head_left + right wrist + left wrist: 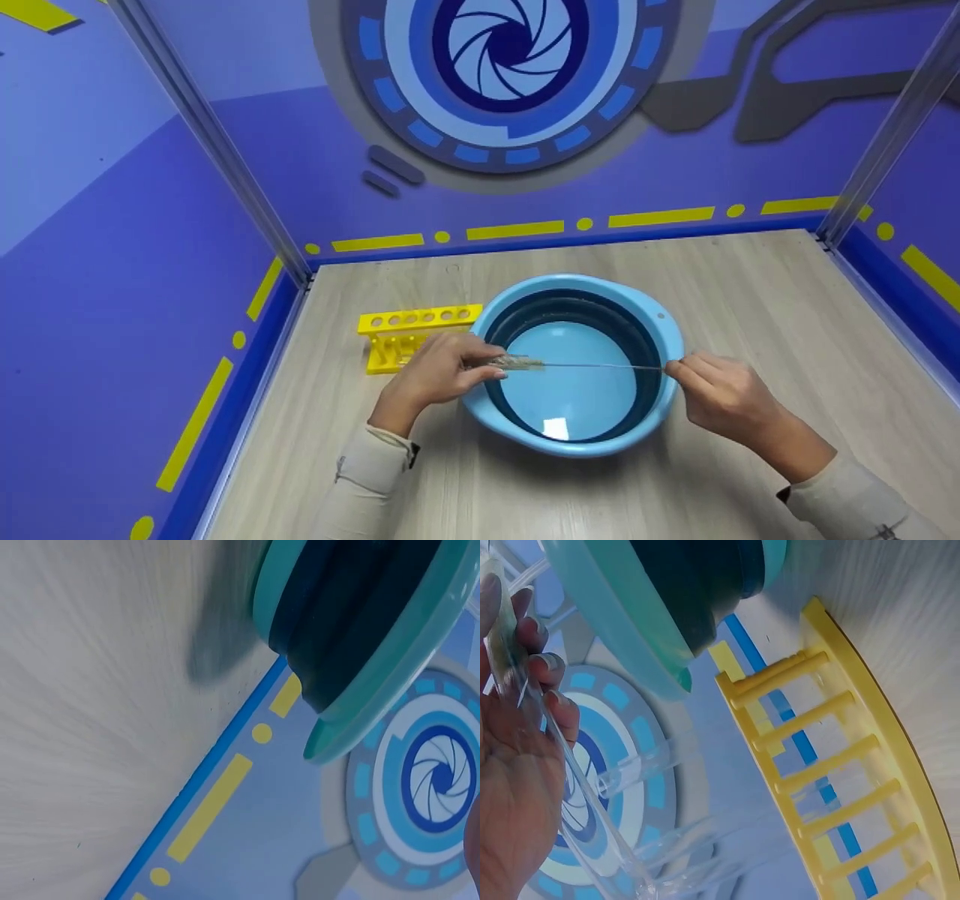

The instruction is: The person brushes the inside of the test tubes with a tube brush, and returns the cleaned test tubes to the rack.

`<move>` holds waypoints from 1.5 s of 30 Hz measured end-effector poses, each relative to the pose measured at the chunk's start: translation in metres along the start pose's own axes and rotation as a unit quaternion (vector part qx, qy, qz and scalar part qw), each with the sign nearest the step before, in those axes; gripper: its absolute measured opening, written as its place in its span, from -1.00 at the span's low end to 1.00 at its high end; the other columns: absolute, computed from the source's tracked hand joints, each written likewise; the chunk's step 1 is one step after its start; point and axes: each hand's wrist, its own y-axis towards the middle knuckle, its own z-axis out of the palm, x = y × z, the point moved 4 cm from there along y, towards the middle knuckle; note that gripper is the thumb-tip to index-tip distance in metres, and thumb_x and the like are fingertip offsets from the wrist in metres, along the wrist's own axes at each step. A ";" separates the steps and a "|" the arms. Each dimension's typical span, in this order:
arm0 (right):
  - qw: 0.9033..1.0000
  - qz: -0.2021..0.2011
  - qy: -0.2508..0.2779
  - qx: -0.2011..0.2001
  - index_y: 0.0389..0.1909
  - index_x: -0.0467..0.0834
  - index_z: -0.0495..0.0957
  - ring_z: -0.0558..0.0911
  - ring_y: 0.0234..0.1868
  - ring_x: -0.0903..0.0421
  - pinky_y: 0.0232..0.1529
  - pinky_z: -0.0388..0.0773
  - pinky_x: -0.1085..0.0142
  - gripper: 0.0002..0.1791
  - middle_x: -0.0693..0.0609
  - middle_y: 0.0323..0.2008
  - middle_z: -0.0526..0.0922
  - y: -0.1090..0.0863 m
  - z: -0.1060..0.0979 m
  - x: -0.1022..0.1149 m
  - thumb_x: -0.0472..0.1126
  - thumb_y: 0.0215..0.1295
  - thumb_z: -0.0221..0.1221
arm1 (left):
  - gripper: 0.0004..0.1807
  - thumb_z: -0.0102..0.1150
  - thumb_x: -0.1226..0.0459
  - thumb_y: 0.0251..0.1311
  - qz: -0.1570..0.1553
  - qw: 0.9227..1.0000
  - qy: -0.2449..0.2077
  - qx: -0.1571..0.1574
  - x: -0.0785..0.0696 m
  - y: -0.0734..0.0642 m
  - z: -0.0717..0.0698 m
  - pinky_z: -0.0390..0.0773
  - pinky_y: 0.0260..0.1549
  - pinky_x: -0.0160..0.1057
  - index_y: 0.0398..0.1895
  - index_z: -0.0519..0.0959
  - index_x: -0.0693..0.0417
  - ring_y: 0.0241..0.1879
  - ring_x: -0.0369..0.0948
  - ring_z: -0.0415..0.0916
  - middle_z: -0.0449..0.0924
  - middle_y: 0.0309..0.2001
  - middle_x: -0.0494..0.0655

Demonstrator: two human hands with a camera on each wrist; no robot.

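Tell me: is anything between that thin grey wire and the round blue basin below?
Nothing visible: the thin grey wire stretches above the open round blue basin; the yellow plastic rack stands beside it.

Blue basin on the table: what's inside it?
Inside the blue basin, a pale floor and a bright reflection show; clear water cannot be ruled out. The brush and left hand cover a strip of the inside from view.

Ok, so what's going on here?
A person is holding a thin wire-handled brush stretched between both hands above a blue basin. The left hand grips a clear tube at the bristle end, while the right hand pinches the far end of the wire. A yellow rack stands on the table beside the basin.
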 end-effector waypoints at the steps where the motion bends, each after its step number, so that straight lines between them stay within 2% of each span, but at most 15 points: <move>1: 1.000 0.004 0.003 -0.004 -0.39 -0.26 0.70 0.44 -0.66 0.18 -0.68 0.51 0.39 -0.59 -0.01 -0.59 0.58 -0.001 -0.001 -0.001 -0.40 0.57 -0.09 | -0.59 0.31 -0.14 0.41 -0.001 1.000 0.002 -0.001 0.001 -0.002 0.000 0.51 -0.26 -0.38 0.22 0.75 -0.31 -0.31 -0.34 0.49 0.81 -0.17 -0.35; 7: 1.000 0.008 0.012 -0.016 -0.42 -0.28 0.69 0.44 -0.65 0.17 -0.68 0.52 0.37 -0.57 -0.02 -0.58 0.60 -0.005 -0.007 -0.005 -0.38 0.60 -0.08 | -0.59 0.31 -0.15 0.40 0.011 1.000 0.019 -0.018 0.001 -0.006 -0.001 0.51 -0.22 -0.36 0.23 0.74 -0.35 -0.27 -0.27 0.54 0.83 -0.10 -0.36; 14: 0.994 0.072 0.078 -0.003 -0.40 -0.22 0.67 0.43 -0.54 0.27 -0.53 0.51 0.48 -0.58 0.09 -0.55 0.55 -0.009 -0.006 -0.010 -0.25 0.70 -0.02 | -0.62 0.42 -0.10 0.31 0.051 0.990 0.076 -0.108 0.002 -0.008 -0.003 0.52 -0.19 -0.28 0.17 0.77 -0.37 -0.30 -0.27 0.50 0.72 -0.34 -0.31; 16: 0.988 0.106 0.116 0.003 -0.40 -0.19 0.66 0.42 -0.53 0.31 -0.50 0.48 0.53 -0.70 0.12 -0.55 0.53 -0.012 -0.006 -0.012 -0.36 0.60 0.10 | -0.62 0.45 -0.09 0.28 0.068 0.984 0.098 -0.134 0.002 -0.009 -0.004 0.61 -0.08 -0.20 0.15 0.78 -0.37 -0.27 -0.27 0.56 0.74 -0.34 -0.29; 18: 0.975 0.154 0.162 0.012 -0.40 -0.15 0.65 0.42 -0.53 0.35 -0.49 0.43 0.57 -0.73 0.14 -0.56 0.51 -0.015 -0.006 -0.014 -0.53 0.42 0.18 | -0.62 0.47 -0.08 0.25 0.085 0.977 0.118 -0.157 0.001 -0.009 -0.005 0.64 0.01 -0.10 0.13 0.79 -0.36 -0.23 -0.25 0.62 0.76 -0.31 -0.29; 21: 0.945 0.245 0.215 0.040 -0.41 -0.04 0.63 0.38 -0.57 0.40 -0.52 0.34 0.60 -0.57 0.16 -0.58 0.50 -0.019 -0.007 -0.018 -0.70 0.15 0.27 | -0.63 0.50 -0.05 0.23 0.108 0.966 0.142 -0.187 0.001 -0.010 -0.008 0.58 0.01 -0.11 0.11 0.80 -0.36 -0.21 -0.24 0.64 0.79 -0.29 -0.29; 25: 0.894 0.348 0.273 0.072 -0.40 0.03 0.63 0.37 -0.63 0.34 -0.61 0.32 0.48 -0.57 0.15 -0.60 0.52 -0.024 -0.009 -0.023 -0.64 0.31 0.23 | -0.65 0.52 0.01 0.23 0.129 0.956 0.158 -0.209 0.002 -0.011 -0.010 0.43 -0.15 -0.19 0.10 0.81 -0.33 -0.24 -0.24 0.58 0.81 -0.26 -0.30; 28: 0.866 0.389 0.301 0.090 -0.38 0.01 0.64 0.42 -0.62 0.27 -0.63 0.34 0.37 -0.62 0.11 -0.60 0.53 -0.027 -0.011 -0.025 -0.56 0.42 0.20 | -0.66 0.52 0.03 0.24 0.136 0.953 0.167 -0.213 0.003 -0.011 -0.009 0.43 -0.19 -0.23 0.09 0.82 -0.30 -0.26 -0.24 0.54 0.81 -0.24 -0.29; 30: 0.856 0.401 0.310 0.096 -0.37 0.00 0.65 0.45 -0.61 0.23 -0.62 0.36 0.33 -0.65 0.09 -0.60 0.54 -0.028 -0.012 -0.027 -0.53 0.46 0.18 | -0.67 0.51 0.04 0.26 0.134 0.953 0.170 -0.212 0.003 -0.011 -0.009 0.46 -0.20 -0.24 0.10 0.82 -0.30 -0.26 -0.24 0.53 0.80 -0.23 -0.29; 33: 0.852 0.412 0.307 0.102 -0.38 -0.01 0.64 0.45 -0.60 0.22 -0.62 0.36 0.30 -0.67 0.08 -0.60 0.54 -0.029 -0.014 -0.029 -0.50 0.48 0.19 | -0.67 0.50 0.03 0.27 0.127 0.955 0.167 -0.211 0.004 -0.011 -0.008 0.47 -0.20 -0.23 0.10 0.81 -0.31 -0.25 -0.24 0.53 0.81 -0.22 -0.29; 36: 0.856 0.414 0.293 0.100 -0.39 0.02 0.63 0.42 -0.62 0.26 -0.63 0.33 0.33 -0.65 0.09 -0.61 0.53 -0.030 -0.015 -0.030 -0.51 0.46 0.20 | -0.66 0.50 0.02 0.27 0.117 0.959 0.155 -0.206 0.005 -0.013 -0.008 0.52 -0.18 -0.24 0.11 0.81 -0.31 -0.22 -0.24 0.54 0.81 -0.22 -0.29; 38: 0.871 0.398 0.274 0.092 -0.40 0.03 0.63 0.40 -0.62 0.31 -0.63 0.32 0.39 -0.62 0.12 -0.61 0.53 -0.031 -0.015 -0.030 -0.55 0.40 0.23 | -0.65 0.48 0.01 0.29 0.110 0.964 0.146 -0.196 0.006 -0.014 -0.007 0.56 -0.16 -0.25 0.13 0.80 -0.30 -0.22 -0.24 0.55 0.80 -0.23 -0.28; 41: 0.922 0.311 0.221 0.064 -0.41 -0.03 0.64 0.40 -0.59 0.36 -0.58 0.34 0.51 -0.61 0.14 -0.59 0.53 -0.031 -0.014 -0.030 -0.63 0.25 0.27 | -0.65 0.44 -0.02 0.33 0.097 0.970 0.135 -0.176 0.007 -0.015 -0.005 0.59 -0.18 -0.29 0.15 0.79 -0.29 -0.24 -0.26 0.55 0.79 -0.26 -0.26; 43: 0.958 0.230 0.167 0.037 -0.41 -0.10 0.64 0.40 -0.56 0.36 -0.53 0.36 0.55 -0.72 0.13 -0.57 0.51 -0.029 -0.015 -0.029 -0.55 0.37 0.24 | -0.65 0.42 -0.02 0.36 0.087 0.974 0.130 -0.165 0.008 -0.015 -0.004 0.60 -0.19 -0.31 0.16 0.79 -0.28 -0.27 -0.28 0.53 0.78 -0.29 -0.25; 45: 0.980 0.158 0.120 0.000 -0.41 -0.21 0.65 0.40 -0.54 0.32 -0.51 0.40 0.50 -0.76 0.09 -0.56 0.50 -0.027 -0.017 -0.027 -0.41 0.52 0.18 | -0.66 0.42 -0.01 0.37 0.079 0.977 0.123 -0.155 0.008 -0.015 -0.003 0.61 -0.20 -0.31 0.17 0.78 -0.28 -0.29 -0.28 0.51 0.77 -0.32 -0.21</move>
